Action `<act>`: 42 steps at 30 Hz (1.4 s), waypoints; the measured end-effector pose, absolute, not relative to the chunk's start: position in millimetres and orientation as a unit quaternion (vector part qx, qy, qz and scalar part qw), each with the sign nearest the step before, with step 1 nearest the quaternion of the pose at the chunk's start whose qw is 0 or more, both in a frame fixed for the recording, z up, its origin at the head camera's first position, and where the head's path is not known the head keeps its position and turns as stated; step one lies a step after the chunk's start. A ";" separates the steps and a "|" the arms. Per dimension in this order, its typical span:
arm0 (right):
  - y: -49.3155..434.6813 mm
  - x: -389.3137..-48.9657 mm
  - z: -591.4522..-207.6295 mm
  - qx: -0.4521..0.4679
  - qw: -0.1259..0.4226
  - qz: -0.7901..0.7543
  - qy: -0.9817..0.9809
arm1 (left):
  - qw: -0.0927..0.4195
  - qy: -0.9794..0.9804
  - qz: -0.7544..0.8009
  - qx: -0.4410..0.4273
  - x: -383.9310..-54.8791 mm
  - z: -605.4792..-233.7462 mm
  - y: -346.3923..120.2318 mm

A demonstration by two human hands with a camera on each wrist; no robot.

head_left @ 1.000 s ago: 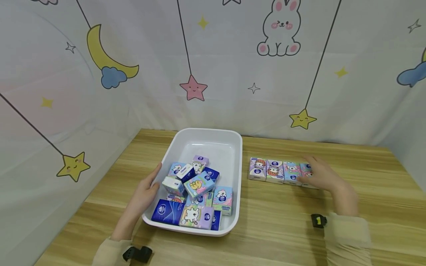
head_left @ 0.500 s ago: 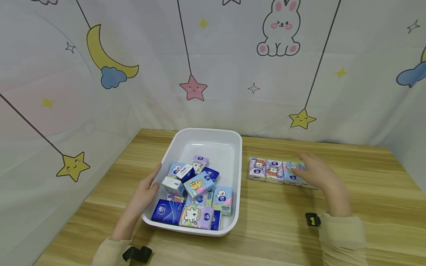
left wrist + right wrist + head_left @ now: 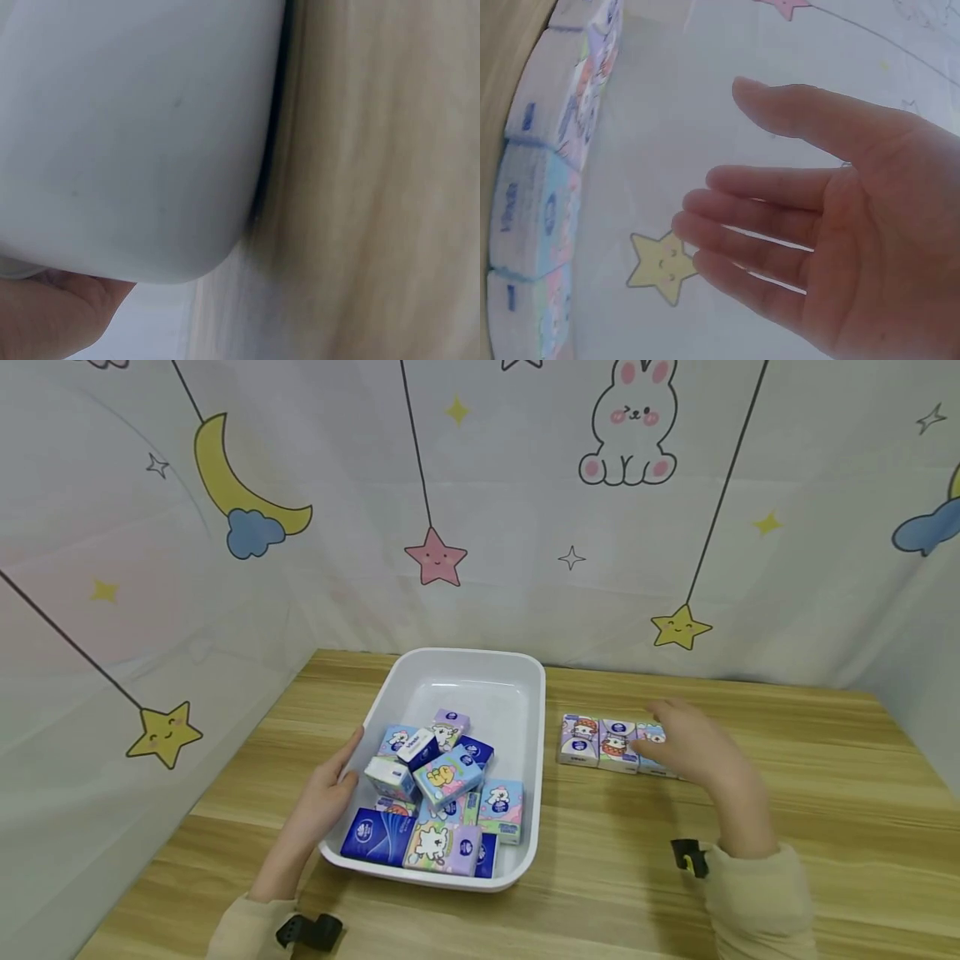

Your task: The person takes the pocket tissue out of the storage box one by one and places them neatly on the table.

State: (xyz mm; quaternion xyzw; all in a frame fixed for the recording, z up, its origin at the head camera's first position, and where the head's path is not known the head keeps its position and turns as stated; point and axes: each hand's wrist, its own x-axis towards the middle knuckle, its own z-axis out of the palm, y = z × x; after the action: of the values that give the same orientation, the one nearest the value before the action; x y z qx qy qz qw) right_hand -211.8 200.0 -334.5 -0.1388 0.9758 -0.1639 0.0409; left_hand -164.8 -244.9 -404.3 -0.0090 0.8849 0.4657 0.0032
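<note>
Tissue packs (image 3: pixel 617 747) — partly beneath right hand (image 3: pixel 693 747)

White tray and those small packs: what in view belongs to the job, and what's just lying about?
Seems in use: white tray, tray packs, row of packs, left hand, right hand.
Seemingly just surroundings: patterned curtain, wooden table, black wrist straps.

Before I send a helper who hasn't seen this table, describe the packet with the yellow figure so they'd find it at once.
Look for the white tub on the wooden table. Near the middle of the pile inside, a light-blue packet lies slanted on top of others. Its yellow figure sets it apart: no packet around it shows one.
</note>
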 end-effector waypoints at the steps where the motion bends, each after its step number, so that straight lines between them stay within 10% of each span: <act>1: 198.3 -210.2 -332.5 -0.137 0.041 -0.163 0.976 | 0.002 0.885 0.465 -0.008 -164.8 -403.9 -244.4; 42: 65.8 -183.9 -343.6 -0.148 -0.012 -0.200 0.968 | -0.012 0.890 0.456 0.001 -165.1 -404.6 -245.0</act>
State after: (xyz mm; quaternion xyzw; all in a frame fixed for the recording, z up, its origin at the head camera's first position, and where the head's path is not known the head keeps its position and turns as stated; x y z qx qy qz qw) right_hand -183.9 65.8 -343.6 -0.1483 0.9684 -0.2003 -0.0121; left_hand -165.1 -245.0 -404.6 0.0015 0.8899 0.4560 -0.0124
